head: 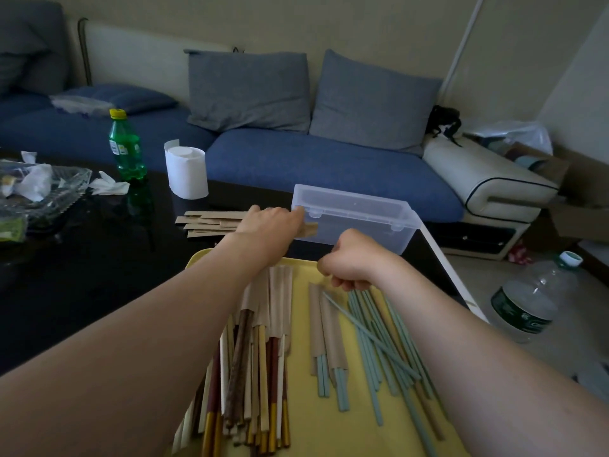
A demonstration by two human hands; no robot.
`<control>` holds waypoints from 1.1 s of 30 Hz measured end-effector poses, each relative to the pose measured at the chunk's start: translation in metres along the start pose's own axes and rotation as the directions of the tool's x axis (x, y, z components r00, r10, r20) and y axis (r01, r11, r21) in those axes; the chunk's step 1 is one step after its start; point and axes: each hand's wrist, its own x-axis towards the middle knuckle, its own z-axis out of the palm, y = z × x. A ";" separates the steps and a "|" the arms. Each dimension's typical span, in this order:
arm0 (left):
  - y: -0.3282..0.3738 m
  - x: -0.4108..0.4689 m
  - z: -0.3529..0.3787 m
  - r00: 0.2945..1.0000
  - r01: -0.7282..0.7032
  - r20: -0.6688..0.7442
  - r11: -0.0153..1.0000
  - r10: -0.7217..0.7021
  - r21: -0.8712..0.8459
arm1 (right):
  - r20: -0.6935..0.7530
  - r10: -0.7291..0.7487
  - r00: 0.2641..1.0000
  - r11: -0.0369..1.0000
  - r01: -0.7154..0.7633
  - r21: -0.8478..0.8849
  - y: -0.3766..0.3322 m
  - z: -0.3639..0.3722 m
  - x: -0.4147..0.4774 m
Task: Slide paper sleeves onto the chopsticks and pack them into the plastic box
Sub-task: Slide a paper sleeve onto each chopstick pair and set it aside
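Fingers (pixel 298 211) of left hand (pixel 270 222): one tip touches the left end of the plastic box (pixel 356 219), the rest are hidden under the hand, so grip cannot be told. A brown sleeve end shows beneath it. Fingers (pixel 349 285) of right hand (pixel 351 258) are curled tight just above the loose teal chopsticks (pixel 379 341); whether they hold one cannot be told. Worktop (pixel 82 275) is dark and glossy. A yellow tray (pixel 313 423) sits at the near edge, with the box just beyond it and the paper sleeves (pixel 211 222) stacked to the box's left. On the tray are a mixed pile of chopsticks (pixel 250 374), partly covered by the left forearm, and sleeved teal pairs (pixel 329 331). A green bottle (pixel 127 150), paper roll (pixel 186 171) and glass dish (pixel 66 189) stand far left. A blue sofa (pixel 313 166) is behind, and a large water bottle (pixel 530 298) stands on the floor to the right.
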 end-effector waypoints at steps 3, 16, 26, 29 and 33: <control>0.012 -0.002 -0.002 0.996 -0.078 -0.040 0.992 0.074 -0.097 | 0.030 0.019 0.999 0.994 -0.016 -0.106 0.009 -0.011 -0.015; 0.066 -0.024 -0.019 0.959 -0.216 0.120 0.935 0.258 -0.282 | 0.089 0.296 0.951 0.940 -0.273 -0.206 0.062 -0.038 -0.053; 0.082 -0.028 -0.018 0.954 -0.277 0.115 0.960 0.278 -0.025 | 0.232 0.335 0.913 0.933 -0.288 -0.214 0.072 -0.024 -0.055; 0.080 -0.028 -0.017 0.957 -0.263 0.121 0.965 0.262 -0.015 | 0.239 0.339 0.910 0.929 -0.285 -0.234 0.069 -0.023 -0.056; 0.073 -0.028 -0.015 0.968 -0.216 0.121 0.976 0.219 -0.034 | 0.161 0.228 0.960 0.966 -0.202 -0.162 0.064 -0.030 -0.064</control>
